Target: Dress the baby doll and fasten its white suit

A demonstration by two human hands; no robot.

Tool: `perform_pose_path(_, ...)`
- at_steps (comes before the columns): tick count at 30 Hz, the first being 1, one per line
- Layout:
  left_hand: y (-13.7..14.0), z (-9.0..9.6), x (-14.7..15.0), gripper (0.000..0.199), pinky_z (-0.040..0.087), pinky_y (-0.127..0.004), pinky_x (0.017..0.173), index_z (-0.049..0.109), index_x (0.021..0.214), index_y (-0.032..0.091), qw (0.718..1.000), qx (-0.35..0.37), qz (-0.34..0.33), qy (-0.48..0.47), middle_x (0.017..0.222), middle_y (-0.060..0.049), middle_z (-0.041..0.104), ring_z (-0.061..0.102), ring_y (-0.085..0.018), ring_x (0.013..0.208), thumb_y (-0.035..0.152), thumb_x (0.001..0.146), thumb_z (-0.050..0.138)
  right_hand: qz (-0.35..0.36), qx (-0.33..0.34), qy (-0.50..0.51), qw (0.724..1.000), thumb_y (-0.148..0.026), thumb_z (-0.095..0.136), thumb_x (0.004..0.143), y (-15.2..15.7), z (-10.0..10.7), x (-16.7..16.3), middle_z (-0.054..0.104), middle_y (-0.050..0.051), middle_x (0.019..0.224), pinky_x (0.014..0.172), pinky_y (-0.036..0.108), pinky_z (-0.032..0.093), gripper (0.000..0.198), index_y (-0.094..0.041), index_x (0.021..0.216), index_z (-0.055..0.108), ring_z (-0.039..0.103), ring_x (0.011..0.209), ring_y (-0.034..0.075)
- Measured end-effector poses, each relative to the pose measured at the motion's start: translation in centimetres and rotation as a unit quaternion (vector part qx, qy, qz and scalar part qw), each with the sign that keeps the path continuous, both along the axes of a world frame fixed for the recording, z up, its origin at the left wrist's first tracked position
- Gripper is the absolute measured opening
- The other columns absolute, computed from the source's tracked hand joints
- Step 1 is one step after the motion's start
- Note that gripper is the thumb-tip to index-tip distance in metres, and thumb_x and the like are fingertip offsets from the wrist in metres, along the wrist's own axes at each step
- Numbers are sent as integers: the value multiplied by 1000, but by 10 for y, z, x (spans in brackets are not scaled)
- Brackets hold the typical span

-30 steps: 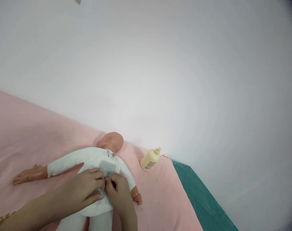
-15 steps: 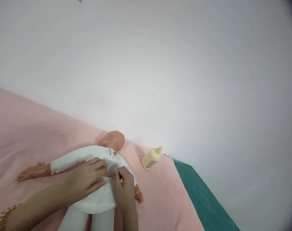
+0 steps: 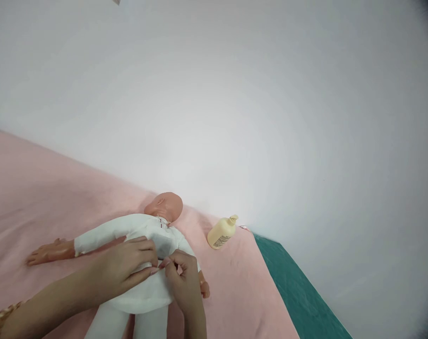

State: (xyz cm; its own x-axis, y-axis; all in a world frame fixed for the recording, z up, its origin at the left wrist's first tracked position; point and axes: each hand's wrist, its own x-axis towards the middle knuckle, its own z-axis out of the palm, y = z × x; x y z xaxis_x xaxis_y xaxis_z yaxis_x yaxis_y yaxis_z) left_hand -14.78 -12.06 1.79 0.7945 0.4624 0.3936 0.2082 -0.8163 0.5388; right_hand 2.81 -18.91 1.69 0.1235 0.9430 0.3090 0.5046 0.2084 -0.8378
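A baby doll (image 3: 164, 205) in a white garment (image 3: 143, 292) lies on its back on a pink blanket (image 3: 40, 188), one arm stretched out to the left. My left hand (image 3: 124, 266) rests on the doll's chest and pinches the garment's front. My right hand (image 3: 183, 280) pinches the same spot from the right, fingertips meeting the left hand's. What sits between the fingertips is too small to make out.
A cream pump bottle (image 3: 221, 232) lies on the blanket right of the doll's head. A teal mat edge (image 3: 298, 292) shows past the blanket at the right. A plain white wall (image 3: 235, 94) rises behind. A gold bracelet (image 3: 2, 318) is on my left wrist.
Both hands shifted slightly up the doll's chest over the second, then my right hand's fingers curled lower again. The view rose a little, so the doll sits higher in frame.
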Motion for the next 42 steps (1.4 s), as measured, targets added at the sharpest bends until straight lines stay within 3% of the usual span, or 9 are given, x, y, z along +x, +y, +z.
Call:
perform_pose_path(3,-7,9,-1,29,38,-28,73,62,79,20,998,-49,-25,18,84,-1,63,56,-18,83,33,96,43,43,-19,-4,999,-17,50,73,-2,-1,1,44,-3,52,54,23,28,24,-18,50,53,41,56,11)
perform_pose_path(7,-7,5,-1,24,38,-27,70,62,74,19,994,-86,-40,51,80,0,63,57,-17,79,28,92,49,94,-85,-30,991,-11,49,70,0,-8,4,29,-5,48,47,24,17,30,-18,44,36,27,49,8)
perform_pose_path(13,-4,-7,-2,13,38,-24,70,66,73,21,988,-127,-40,84,80,2,64,59,-15,79,21,82,58,117,-138,-44,983,-7,52,68,2,-11,4,27,-7,46,44,23,15,33,-18,43,34,24,47,7)
perform_pose_path(17,-3,-5,0,15,40,-24,70,64,71,20,991,-113,-37,68,80,2,63,58,-15,78,22,84,57,99,-110,-56,987,-8,50,68,3,-8,-1,29,-6,46,46,23,18,31,-18,42,37,27,48,7)
perform_pose_path(21,-1,-1,0,20,41,-28,76,64,79,21,997,-53,-22,41,86,-1,63,58,-19,87,26,91,49,36,-39,-70,996,-12,49,75,4,-4,-4,44,-4,55,52,24,25,26,-17,51,57,40,56,10)
perform_pose_path(24,2,-2,0,19,40,-30,78,65,82,21,998,-35,0,48,89,-1,63,58,-20,88,26,91,49,12,-27,-68,997,-14,50,78,5,-5,-5,55,-1,65,58,24,33,25,-17,61,67,50,65,13)
perform_pose_path(29,4,-8,1,15,40,-31,79,65,81,21,997,-32,15,61,88,0,64,59,-21,89,21,88,52,19,-52,-93,994,-11,51,79,9,-11,-6,54,-1,63,58,24,31,26,-17,60,68,49,64,13)
perform_pose_path(37,9,-14,4,19,40,-31,78,61,81,20,1000,9,16,21,89,-2,64,57,-20,87,25,92,46,-33,-17,-99,994,-9,51,83,10,-11,-8,56,1,69,62,25,34,26,-16,61,64,53,70,15)
perform_pose_path(42,12,-16,4,18,42,-34,78,60,79,21,999,19,14,31,86,-2,65,58,-22,85,25,91,48,-30,-25,-109,993,-9,53,82,10,-13,-9,56,1,67,61,26,34,27,-17,59,63,53,69,16)
